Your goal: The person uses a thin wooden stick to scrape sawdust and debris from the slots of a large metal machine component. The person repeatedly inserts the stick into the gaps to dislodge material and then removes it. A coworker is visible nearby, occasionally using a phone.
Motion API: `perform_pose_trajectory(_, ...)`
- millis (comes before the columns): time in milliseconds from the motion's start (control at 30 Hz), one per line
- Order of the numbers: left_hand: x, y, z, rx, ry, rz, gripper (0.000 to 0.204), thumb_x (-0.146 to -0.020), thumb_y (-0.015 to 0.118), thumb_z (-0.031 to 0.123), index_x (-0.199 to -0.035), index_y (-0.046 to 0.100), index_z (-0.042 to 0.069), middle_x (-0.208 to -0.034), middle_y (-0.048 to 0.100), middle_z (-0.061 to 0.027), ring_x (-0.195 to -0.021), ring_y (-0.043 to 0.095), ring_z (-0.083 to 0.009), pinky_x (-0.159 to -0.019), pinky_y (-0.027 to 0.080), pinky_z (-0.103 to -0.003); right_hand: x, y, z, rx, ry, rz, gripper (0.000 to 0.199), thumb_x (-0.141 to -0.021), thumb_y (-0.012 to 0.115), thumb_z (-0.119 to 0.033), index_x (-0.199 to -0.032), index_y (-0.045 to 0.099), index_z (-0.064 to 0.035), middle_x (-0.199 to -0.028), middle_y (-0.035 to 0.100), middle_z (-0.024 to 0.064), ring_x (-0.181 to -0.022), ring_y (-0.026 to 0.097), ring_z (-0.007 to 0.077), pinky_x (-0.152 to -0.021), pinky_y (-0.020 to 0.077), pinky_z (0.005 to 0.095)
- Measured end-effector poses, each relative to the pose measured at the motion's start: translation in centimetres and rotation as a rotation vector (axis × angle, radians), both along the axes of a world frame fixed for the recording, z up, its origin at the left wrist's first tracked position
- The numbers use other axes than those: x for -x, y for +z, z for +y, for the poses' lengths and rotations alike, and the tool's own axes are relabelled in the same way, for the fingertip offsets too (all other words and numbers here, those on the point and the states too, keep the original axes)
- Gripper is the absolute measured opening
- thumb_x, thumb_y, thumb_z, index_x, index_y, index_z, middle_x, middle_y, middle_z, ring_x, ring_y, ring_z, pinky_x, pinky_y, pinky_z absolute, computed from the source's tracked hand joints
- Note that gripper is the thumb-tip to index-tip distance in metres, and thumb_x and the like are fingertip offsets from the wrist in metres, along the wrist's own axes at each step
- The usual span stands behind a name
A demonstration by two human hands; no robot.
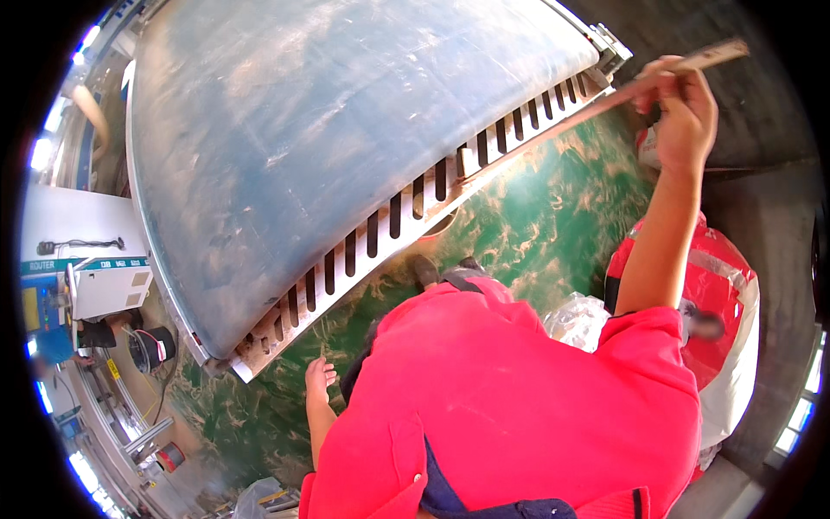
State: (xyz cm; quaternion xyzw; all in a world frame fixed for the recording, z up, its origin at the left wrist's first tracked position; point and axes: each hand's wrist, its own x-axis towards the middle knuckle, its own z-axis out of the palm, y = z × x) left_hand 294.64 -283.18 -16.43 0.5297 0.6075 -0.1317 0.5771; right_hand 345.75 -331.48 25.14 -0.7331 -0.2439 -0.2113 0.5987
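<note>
My right hand is raised at the upper right, its fingers closed round a long thin wooden stick. From my grip the stick runs down and left along the slotted white edge rail of a large conveyor belt. Its lower end reaches a small pale block near the slots; whether the two are joined, I cannot tell. The belt is blue-grey and streaked with brown dust, and dust also lies on the rail's near corner. My left hand hangs low beside my body with its fingers apart, holding nothing.
Sawdust-like streaks cover the green floor. A red and white sack stands at my right, near clear plastic wrapping. At the left are a white machine cabinet and a black cable reel. A dark wall rises behind my right hand.
</note>
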Motion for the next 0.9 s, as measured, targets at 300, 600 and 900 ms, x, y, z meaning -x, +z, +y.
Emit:
perform_pose_trajectory(300, 7.2, -0.6, 1.8, 0.042, 0.076, -0.116, 0.019, -0.090, 0.054, 0.022, -0.098, 0.057, 0.005, -0.074, 0.060, -0.0070, -0.053, 0.056, -0.0150, -0.041, 0.042, -0.027, 5.0, -1.1, 1.1, -0.098, -0.137, 0.055, 0.019, -0.095, 0.052, -0.013, -0.106, 0.059, 0.0003, -0.072, 0.050, -0.0005, -0.055, 0.040, 0.0053, -0.050, 0.0313, 0.0206)
perform_pose_trajectory(600, 15.4, -3.6, 4.7, -0.046, -0.062, 0.011, 0.032, -0.089, 0.055, 0.035, -0.098, 0.061, 0.004, -0.082, 0.063, -0.0068, -0.059, 0.057, -0.0162, -0.047, 0.044, -0.033, 10.6, -0.8, -2.1, -0.094, -0.146, -0.076, 0.025, -0.097, 0.048, -0.008, -0.119, 0.055, 0.0015, -0.092, 0.055, 0.0034, -0.065, 0.042, 0.0070, -0.061, 0.0361, 0.0216)
perform_pose_trajectory(900, 16.0, -5.1, 2.4, -0.144, -0.099, -0.087, 0.035, -0.086, 0.054, 0.035, -0.086, 0.063, 0.001, -0.073, 0.064, -0.0083, -0.053, 0.058, -0.0195, -0.043, 0.043, -0.035, 19.6, 6.0, 4.4, 0.124, -0.138, -0.118, 0.008, -0.091, 0.053, -0.004, -0.088, 0.060, 0.0009, -0.068, 0.057, 0.0093, -0.051, 0.048, 0.0142, -0.045, 0.0394, 0.0262)
